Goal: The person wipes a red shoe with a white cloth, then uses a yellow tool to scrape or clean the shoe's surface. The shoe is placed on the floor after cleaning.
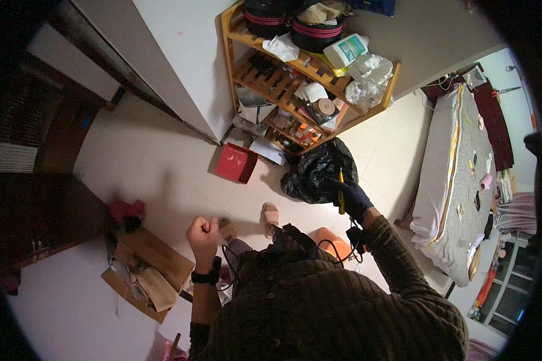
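Observation:
My right hand (356, 203), in a dark glove, is closed round a slim yellow tool (341, 191) held upright; its exact kind is not clear. Behind that hand a crumpled black plastic bag (310, 174) lies on the floor. My left hand (203, 239) is bare and curled into a fist, with nothing showing in it. A black band (206, 277) sits on the left wrist. Below and between my hands are my feet in tan slippers (270, 214).
Ahead stands a wooden shelf (265, 84) loaded with a white bottle (346, 50), bags and rolls. A red box (236, 163) is on the floor before it. Cardboard (153, 259) lies at left, an orange stool-like object (333, 242) near my right arm, a bed (448, 180) at right.

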Demonstrator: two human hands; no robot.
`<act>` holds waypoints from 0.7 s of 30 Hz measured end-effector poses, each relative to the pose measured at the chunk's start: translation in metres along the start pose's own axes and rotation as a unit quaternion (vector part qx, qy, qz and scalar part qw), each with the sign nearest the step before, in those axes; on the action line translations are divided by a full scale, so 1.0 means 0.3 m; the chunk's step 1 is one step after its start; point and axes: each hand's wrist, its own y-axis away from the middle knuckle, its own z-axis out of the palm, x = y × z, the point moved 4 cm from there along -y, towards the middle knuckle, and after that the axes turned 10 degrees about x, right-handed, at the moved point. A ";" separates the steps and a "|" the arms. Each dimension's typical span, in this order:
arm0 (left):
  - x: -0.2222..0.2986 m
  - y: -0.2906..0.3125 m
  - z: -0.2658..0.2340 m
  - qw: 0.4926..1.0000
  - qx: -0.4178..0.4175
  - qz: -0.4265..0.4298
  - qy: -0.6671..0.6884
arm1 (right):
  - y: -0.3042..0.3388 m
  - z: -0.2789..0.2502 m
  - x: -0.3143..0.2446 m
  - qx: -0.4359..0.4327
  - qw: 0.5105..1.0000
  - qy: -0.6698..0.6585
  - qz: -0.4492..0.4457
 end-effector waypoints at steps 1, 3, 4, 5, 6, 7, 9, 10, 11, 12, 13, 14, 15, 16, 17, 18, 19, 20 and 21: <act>-0.003 -0.015 -0.005 1.000 -0.012 0.003 0.012 | 0.008 0.007 0.011 0.007 1.000 -0.001 0.000; -0.019 -0.053 -0.022 0.999 -0.041 0.003 0.032 | 0.029 0.021 0.045 0.025 1.000 -0.002 0.005; -0.034 -0.075 -0.032 0.998 -0.057 0.000 0.040 | 0.046 0.030 0.065 0.024 1.000 -0.013 0.008; -0.056 -0.098 -0.041 0.997 -0.069 -0.005 0.047 | 0.068 0.040 0.087 0.024 0.999 -0.029 0.009; -0.082 -0.120 -0.056 0.996 -0.080 -0.001 0.045 | 0.099 0.057 0.109 0.013 0.998 -0.055 0.006; -0.113 -0.141 -0.078 0.995 -0.091 0.003 0.042 | 0.133 0.077 0.129 -0.004 0.995 -0.099 0.004; -0.182 -0.200 -0.117 0.994 -0.100 0.039 -0.002 | 0.187 0.111 0.156 -0.004 0.999 -0.030 0.037; -0.229 -0.232 -0.150 0.993 -0.107 0.031 -0.034 | 0.216 0.145 0.164 0.022 0.997 -0.068 0.028; -0.260 -0.249 -0.176 0.995 -0.071 0.054 -0.041 | 0.246 0.179 0.160 0.019 0.996 -0.092 0.006; -0.300 -0.291 -0.207 0.995 -0.095 0.020 -0.021 | 0.266 0.201 0.146 0.025 0.997 -0.071 -0.009; -0.327 -0.317 -0.222 0.996 -0.087 0.003 0.012 | 0.284 0.220 0.132 0.035 0.995 -0.094 -0.007; -0.359 -0.341 -0.234 0.996 -0.085 -0.024 -0.003 | 0.300 0.234 0.116 0.032 0.994 -0.100 -0.030; -0.377 -0.363 -0.248 0.994 -0.088 0.019 -0.061 | 0.316 0.249 0.107 0.037 0.992 -0.112 -0.040; -0.375 -0.386 -0.231 0.986 -0.138 0.004 -0.096 | 0.324 0.231 0.094 0.051 0.989 -0.132 -0.044; -0.364 -0.410 -0.216 0.987 -0.159 0.032 -0.007 | 0.332 0.230 0.088 0.054 0.985 -0.148 -0.071; -0.347 -0.423 -0.197 0.983 -0.165 0.047 -0.059 | 0.334 0.214 0.095 0.045 0.982 -0.173 -0.057; -0.327 -0.425 -0.182 0.978 -0.165 0.059 -0.110 | 0.341 0.196 0.104 0.051 0.980 -0.177 -0.069; -0.297 -0.435 -0.152 0.975 -0.179 0.046 -0.123 | 0.341 0.168 0.121 0.059 0.977 -0.194 -0.067; -0.257 -0.431 -0.123 0.972 -0.190 0.032 -0.137 | 0.345 0.139 0.141 0.055 0.975 -0.205 -0.068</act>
